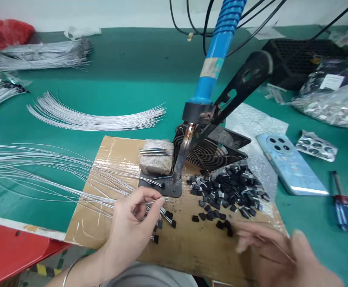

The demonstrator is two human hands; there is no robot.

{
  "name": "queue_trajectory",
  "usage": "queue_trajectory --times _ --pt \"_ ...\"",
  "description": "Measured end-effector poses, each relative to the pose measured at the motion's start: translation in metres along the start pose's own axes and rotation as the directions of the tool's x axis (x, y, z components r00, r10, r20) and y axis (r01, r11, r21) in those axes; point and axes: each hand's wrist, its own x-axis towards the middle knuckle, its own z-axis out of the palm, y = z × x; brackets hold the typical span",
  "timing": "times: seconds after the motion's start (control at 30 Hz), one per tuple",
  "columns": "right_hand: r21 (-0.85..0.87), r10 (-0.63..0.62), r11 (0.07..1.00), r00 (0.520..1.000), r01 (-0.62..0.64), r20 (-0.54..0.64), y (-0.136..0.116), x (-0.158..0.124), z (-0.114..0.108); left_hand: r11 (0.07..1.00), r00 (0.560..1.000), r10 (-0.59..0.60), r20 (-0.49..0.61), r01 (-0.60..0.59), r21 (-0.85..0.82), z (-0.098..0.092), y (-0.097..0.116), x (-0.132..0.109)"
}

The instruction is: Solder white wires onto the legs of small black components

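My left hand [141,217] is closed in a pinch on a thin white wire, whose bared end [166,199] pokes out past the thumb and forefinger. More white wires [102,195] run under and behind this hand, several ending in small black plastic caps [168,215]. At the lower right, my right hand [269,247] is smeared by motion, its fingers stretched out and the thumb apart. Its fingertips come close to a few loose black caps [224,226]; I see no cap between the fingers. Above the left hand hangs a soldering iron [184,151] with a blue handle.
The iron's black bracket [236,87] slants over a round-grilled fan [212,153]. A pile of black caps [234,187] lies on the cardboard [192,255]. Right of it are a phone [293,167] and screwdriver [343,207]. A wire bundle [102,121] lies behind.
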Motion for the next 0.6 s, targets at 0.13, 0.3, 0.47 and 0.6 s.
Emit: queue_trajectory --times 0.13,0.3,0.47,0.6 --pt "-0.499 -0.216 0.854 0.973 0.146 -0.085 0.005 -0.002 -0.028 0.998 1.000 0.012 -0.012 -0.011 0.054 -0.003 0.003 0.003" --pt "-0.636 -0.440 0.569 0.847 0.521 0.300 0.012 0.000 -0.030 0.998 1.000 0.016 0.001 -0.016 0.057 -0.003 0.006 0.003" --pt "-0.677 -0.325 0.527 0.858 0.514 0.398 0.027 0.010 -0.043 0.999 1.000 0.008 0.010 -0.009 0.033 -0.001 0.010 0.004" --pt "-0.707 -0.101 0.599 0.911 0.376 0.399 0.025 0.015 -0.048 0.999 0.999 0.033 -0.001 -0.033 0.027 -0.002 0.011 0.005"
